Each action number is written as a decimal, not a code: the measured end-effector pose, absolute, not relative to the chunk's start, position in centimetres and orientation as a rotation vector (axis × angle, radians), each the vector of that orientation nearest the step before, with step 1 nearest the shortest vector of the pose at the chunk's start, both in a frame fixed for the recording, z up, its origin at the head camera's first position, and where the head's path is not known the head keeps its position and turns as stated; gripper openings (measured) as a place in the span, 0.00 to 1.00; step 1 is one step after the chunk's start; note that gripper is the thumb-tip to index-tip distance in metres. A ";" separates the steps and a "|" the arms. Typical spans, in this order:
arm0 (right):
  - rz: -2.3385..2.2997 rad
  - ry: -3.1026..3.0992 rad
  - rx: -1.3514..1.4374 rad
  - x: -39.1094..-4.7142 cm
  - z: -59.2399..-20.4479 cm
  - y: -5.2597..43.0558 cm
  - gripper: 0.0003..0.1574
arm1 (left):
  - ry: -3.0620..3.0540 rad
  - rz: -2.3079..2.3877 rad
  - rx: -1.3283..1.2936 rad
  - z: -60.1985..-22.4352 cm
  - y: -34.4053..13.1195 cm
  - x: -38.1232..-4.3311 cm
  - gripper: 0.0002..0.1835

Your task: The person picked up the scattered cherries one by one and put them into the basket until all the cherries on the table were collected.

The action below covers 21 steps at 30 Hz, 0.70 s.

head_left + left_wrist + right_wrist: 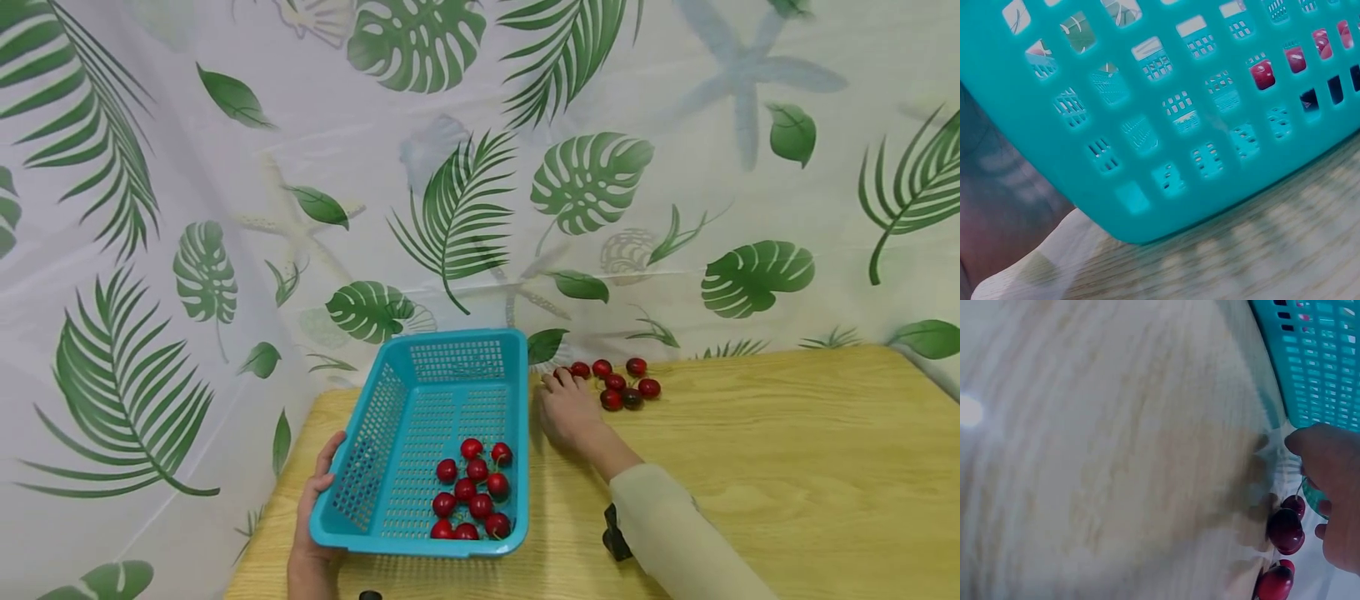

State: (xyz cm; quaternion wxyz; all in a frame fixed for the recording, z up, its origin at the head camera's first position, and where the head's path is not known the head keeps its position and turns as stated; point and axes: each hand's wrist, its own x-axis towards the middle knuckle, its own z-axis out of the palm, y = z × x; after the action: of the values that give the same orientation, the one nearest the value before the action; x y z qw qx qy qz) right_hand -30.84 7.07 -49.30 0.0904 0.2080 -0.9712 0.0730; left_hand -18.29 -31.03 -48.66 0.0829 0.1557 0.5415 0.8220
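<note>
A turquoise plastic basket [420, 400] with slotted walls stands on the wooden table, with several red cherries [465, 490] gathered at its near right corner. My left hand [311, 508] holds the basket by its left side, fingers at the rim. In the left wrist view the basket's wall [1147, 156] fills most of the picture. Right of the basket, my right hand [572, 412] reaches down at the left end of a group of loose dark red cherries [615, 382]. A stemmed cherry [1294, 505] is close to its fingers; whether they pinch the stem is unclear.
The wooden table [765, 467] extends to the right. A white sheet [480, 192] printed with green leaves hangs along the back and left. A black object [617, 535] is at the right sleeve, and a small dark round thing [370, 595] shows at the bottom edge.
</note>
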 end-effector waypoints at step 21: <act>0.725 -2.491 0.430 -29.8 -49.7 9.2 0.09 | 1.580 2.453 0.596 -48.7 -31.0 -18.2 0.36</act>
State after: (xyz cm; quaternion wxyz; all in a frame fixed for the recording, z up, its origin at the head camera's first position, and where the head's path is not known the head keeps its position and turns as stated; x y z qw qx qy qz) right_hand -29.75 9.21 -49.72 0.2532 0.1583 -0.9163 0.2668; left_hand -18.19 -31.00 -48.65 0.0815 0.1996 0.5287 0.8210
